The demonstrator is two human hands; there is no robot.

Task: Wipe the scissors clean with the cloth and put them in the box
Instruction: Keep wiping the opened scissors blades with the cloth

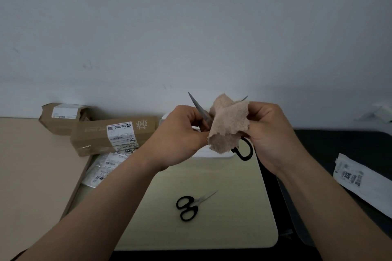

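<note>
A pale grey wall (191,27) fills the upper half of the view. Below it, the desk (25,165) is beige on the left and dark on the right, with a pale mat (212,229) lying in the middle. Two cardboard boxes (101,140) sit at the back left, with labelled bags (104,165) just in front of them. A white packet (350,176) lies on the dark side. A white box (212,154) stands at the mat's far edge, mostly hidden behind the hands.

Both hands are raised above that box. The left hand (180,140) has its grip closed around the scissors (200,110) at the base of one bare blade. The blades are spread apart. The right hand (271,133) has its grip closed on the pinkish cloth (229,127), which is bunched over the other blade (only its tip pokes out above). One black handle loop hangs below the cloth.

A second pair of scissors (191,205), closed, lies on the mat nearer the person.
</note>
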